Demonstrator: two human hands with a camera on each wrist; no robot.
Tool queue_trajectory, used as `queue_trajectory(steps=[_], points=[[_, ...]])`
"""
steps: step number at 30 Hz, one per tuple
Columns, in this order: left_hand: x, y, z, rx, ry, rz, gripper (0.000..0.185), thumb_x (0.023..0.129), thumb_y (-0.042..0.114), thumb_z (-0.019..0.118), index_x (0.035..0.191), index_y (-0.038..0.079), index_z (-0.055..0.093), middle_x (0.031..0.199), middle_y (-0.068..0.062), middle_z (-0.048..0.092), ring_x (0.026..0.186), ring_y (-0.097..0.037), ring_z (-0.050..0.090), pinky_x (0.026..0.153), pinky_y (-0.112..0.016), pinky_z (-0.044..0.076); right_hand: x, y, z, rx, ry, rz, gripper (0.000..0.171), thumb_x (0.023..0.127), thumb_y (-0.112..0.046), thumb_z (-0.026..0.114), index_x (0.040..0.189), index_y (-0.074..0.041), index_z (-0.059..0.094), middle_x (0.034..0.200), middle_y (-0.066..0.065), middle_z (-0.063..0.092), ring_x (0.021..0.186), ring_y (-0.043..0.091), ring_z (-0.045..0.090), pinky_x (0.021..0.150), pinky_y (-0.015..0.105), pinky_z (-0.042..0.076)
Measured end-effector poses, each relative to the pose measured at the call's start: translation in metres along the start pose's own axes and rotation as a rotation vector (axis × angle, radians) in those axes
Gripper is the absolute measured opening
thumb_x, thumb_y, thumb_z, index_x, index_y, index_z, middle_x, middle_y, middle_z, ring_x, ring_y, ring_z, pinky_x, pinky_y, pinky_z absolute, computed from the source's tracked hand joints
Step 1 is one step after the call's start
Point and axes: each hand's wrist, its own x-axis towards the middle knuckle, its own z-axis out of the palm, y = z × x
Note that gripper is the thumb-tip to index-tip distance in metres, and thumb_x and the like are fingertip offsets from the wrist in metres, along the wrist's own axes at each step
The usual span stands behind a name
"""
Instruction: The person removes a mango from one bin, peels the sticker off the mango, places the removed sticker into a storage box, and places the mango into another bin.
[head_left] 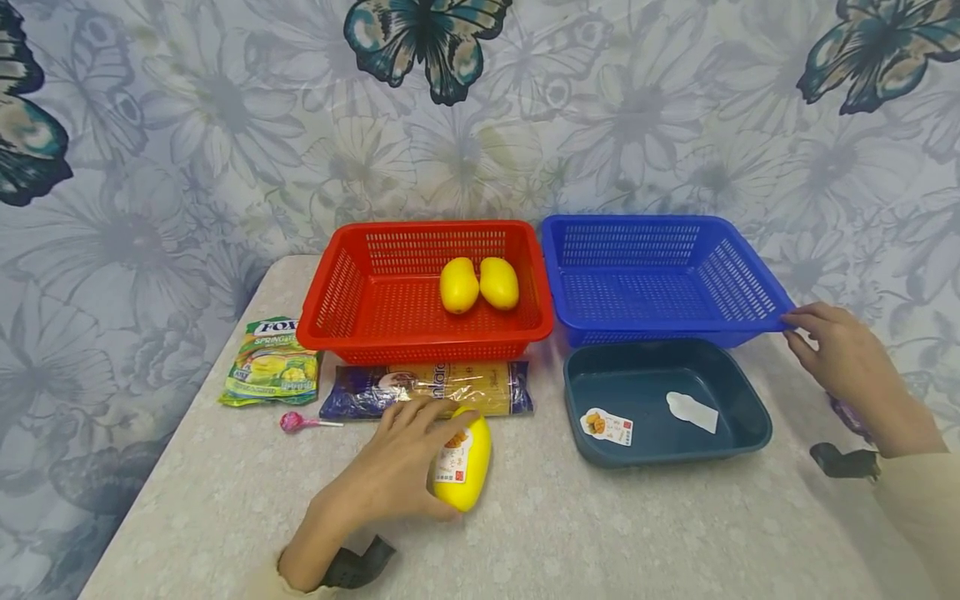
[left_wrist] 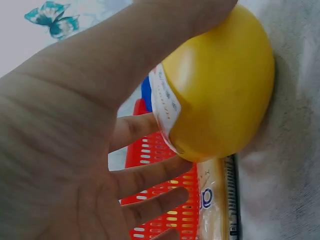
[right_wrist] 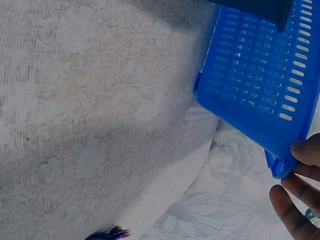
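Note:
In the head view my left hand [head_left: 397,467] spans a yellow mango [head_left: 476,467] with a paper label, thumb at its near end and a fingertip at its far end. The left wrist view shows the mango [left_wrist: 225,90] close up beside the stretched fingers [left_wrist: 155,175]. On the right, my right hand [head_left: 847,354] pinches the near right corner of the blue basket's rim [head_left: 772,321]. Thumb and fingers meet at this corner of the blue basket [right_wrist: 250,75] in the right wrist view. Two more mangoes [head_left: 480,287] lie inside the red basket [head_left: 420,342].
A dark teal basin [head_left: 645,446] with two paper labels stands before the blue basket. A long pasta packet [head_left: 360,396] lies before the red basket, beside a green candy bag [head_left: 273,367] and a pink lollipop [head_left: 292,422]. Something purple [head_left: 847,412] lies partly hidden behind the right wrist.

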Motion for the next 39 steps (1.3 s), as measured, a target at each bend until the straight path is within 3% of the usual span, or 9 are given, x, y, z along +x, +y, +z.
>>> queue_trajectory(steps=[4,9,16,23,27,34,37,39], points=[[0.001,0.0,0.004,0.006,0.014,0.006,0.118,0.056,0.062,0.089,0.154,0.02,0.038,0.148,-0.007,0.043,0.136,-0.032,0.034,0.113,-0.056,0.024,0.002,-0.002,-0.001,0.006,-0.031,0.022,0.025,0.08,0.01,0.073,0.103,0.015,0.067,0.102,0.03,0.063,0.09,0.049,0.058,0.079,0.064,0.046],[0.0,-0.004,0.009,-0.02,0.04,0.003,0.116,0.056,0.067,0.087,0.152,0.021,0.041,0.148,-0.005,0.043,0.136,-0.031,0.035,0.113,-0.055,0.025,0.006,-0.01,-0.009,-0.006,-0.138,0.076,0.029,0.084,0.002,0.073,0.108,0.015,0.065,0.111,0.035,0.059,0.103,0.055,0.055,0.09,0.07,0.042],[0.001,-0.01,0.015,-0.061,0.058,0.006,0.113,0.058,0.071,0.084,0.152,0.025,0.041,0.15,-0.002,0.039,0.139,-0.029,0.031,0.114,-0.055,0.023,0.012,-0.047,-0.021,0.008,-0.159,0.076,0.031,0.09,-0.005,0.071,0.116,0.011,0.064,0.12,0.033,0.058,0.113,0.054,0.051,0.09,0.071,0.042],[0.001,-0.013,0.016,-0.062,0.08,0.028,0.113,0.058,0.073,0.083,0.151,0.022,0.042,0.147,-0.001,0.041,0.138,-0.027,0.032,0.113,-0.055,0.025,0.021,-0.096,-0.018,0.116,0.008,-0.144,0.032,0.08,-0.001,0.077,0.11,0.008,0.069,0.109,0.025,0.066,0.102,0.044,0.062,0.084,0.063,0.05],[0.0,-0.014,0.016,-0.07,0.056,0.031,0.117,0.059,0.076,0.08,0.154,0.023,0.039,0.151,-0.002,0.039,0.14,-0.028,0.03,0.113,-0.056,0.024,0.021,-0.121,-0.015,0.151,0.026,-0.197,0.031,0.081,-0.003,0.078,0.11,0.004,0.071,0.109,0.02,0.067,0.101,0.039,0.064,0.082,0.057,0.052],[-0.001,-0.014,0.015,-0.119,0.022,0.054,0.114,0.063,0.07,0.083,0.155,0.023,0.036,0.155,-0.002,0.035,0.141,-0.03,0.027,0.114,-0.059,0.021,0.023,-0.155,-0.006,0.253,0.059,-0.312,0.024,0.092,-0.017,0.07,0.109,0.0,0.072,0.107,0.012,0.069,0.096,0.03,0.066,0.082,0.028,0.049],[-0.002,-0.014,0.015,-0.115,0.028,0.045,0.115,0.062,0.071,0.083,0.155,0.024,0.035,0.155,-0.002,0.035,0.142,-0.031,0.028,0.114,-0.059,0.021,0.024,-0.169,-0.003,0.287,0.062,-0.336,0.031,0.099,-0.03,0.064,0.11,-0.002,0.073,0.109,0.01,0.069,0.097,0.028,0.066,0.081,0.026,0.049],[-0.002,-0.014,0.015,-0.112,0.032,0.034,0.115,0.061,0.071,0.082,0.155,0.023,0.035,0.154,-0.002,0.035,0.142,-0.031,0.028,0.114,-0.058,0.021,0.026,-0.18,-0.001,0.304,0.06,-0.353,0.04,0.102,-0.039,0.056,0.11,-0.003,0.073,0.11,0.01,0.068,0.098,0.028,0.066,0.081,0.033,0.051]])
